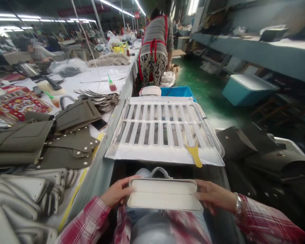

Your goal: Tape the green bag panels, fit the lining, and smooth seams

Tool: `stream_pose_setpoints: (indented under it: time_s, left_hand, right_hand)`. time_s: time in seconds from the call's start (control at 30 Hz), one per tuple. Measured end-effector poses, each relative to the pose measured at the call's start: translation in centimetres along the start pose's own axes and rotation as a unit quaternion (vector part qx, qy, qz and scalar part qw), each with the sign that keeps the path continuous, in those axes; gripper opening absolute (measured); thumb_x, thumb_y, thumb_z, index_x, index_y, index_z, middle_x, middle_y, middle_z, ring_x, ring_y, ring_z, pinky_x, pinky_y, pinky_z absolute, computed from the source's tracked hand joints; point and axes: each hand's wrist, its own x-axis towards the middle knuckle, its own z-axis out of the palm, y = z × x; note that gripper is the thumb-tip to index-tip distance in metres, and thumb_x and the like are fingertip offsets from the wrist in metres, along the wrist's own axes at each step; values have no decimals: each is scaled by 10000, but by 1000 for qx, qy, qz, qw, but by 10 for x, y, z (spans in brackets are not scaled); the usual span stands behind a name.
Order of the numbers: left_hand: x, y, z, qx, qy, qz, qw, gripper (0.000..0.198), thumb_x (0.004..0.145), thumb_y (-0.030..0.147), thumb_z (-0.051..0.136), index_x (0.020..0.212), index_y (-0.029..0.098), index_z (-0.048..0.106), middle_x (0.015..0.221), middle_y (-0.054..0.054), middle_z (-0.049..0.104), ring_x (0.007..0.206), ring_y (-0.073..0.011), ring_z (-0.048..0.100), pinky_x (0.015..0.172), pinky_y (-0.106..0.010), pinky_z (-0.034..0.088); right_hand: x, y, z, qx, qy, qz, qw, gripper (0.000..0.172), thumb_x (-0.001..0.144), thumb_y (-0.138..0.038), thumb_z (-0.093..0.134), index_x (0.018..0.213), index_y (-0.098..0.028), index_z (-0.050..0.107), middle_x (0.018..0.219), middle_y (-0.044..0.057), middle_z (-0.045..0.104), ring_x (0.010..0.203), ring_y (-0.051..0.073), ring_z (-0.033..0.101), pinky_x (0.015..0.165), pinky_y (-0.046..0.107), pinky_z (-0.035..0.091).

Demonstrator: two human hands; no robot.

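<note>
A white bag-like piece (pixel 164 195) with a long flat face and a crease along its middle rests over the lap, a looped handle (pixel 160 171) standing behind it. My left hand (pixel 119 192) grips its left end, fingers at the edge. At the right end my right hand (pixel 213 196), with a bracelet at the wrist, holds the other edge, thumb on the front. Just beyond lies a white slatted rack (pixel 165 123) with a yellow tool (pixel 194 155) on its near border.
Dark olive pieces (pixel 73 149) and stacked white pieces (pixel 20 200) cover the table at left. More dark bags (pixel 266 152) lie at right. A person (pixel 155 44) bends ahead beside a blue bin (pixel 179 92). A teal box (pixel 249 88) stands on the floor.
</note>
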Motion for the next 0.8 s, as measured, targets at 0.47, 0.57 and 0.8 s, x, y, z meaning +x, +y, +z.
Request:
stream_pose_setpoints:
  time_s: [0.47, 0.57, 0.8]
  left_hand:
    - [17, 78, 0, 485, -47, 47, 872, 545, 663, 440, 699, 1164, 242, 613, 1015, -51, 667, 894, -246, 601, 847, -365, 461]
    - [48, 97, 47, 565, -124, 140, 804, 541, 743, 353, 626, 1260, 227, 533, 1108, -71, 641, 993, -252, 581, 905, -356, 422]
    - [104, 86, 120, 545, -245, 191, 778, 558, 671, 52, 450, 1179, 218, 606, 998, 7, 695, 853, -154, 634, 795, -213, 455]
  right_hand:
    - [9, 6, -4, 14, 56, -78, 995, 807, 680, -367, 679, 1372, -122, 342, 507, -83, 445, 369, 58, 376, 341, 163, 284]
    - [0, 7, -1, -66, 126, -150, 978, 687, 661, -326, 704, 1292, -172, 478, 630, -61, 404, 508, 61, 383, 448, 179, 324]
    - [-10, 8, 1, -216, 164, -292, 917, 482, 701, -336, 674, 1161, -222, 589, 811, -5, 406, 594, 84, 396, 550, 230, 378]
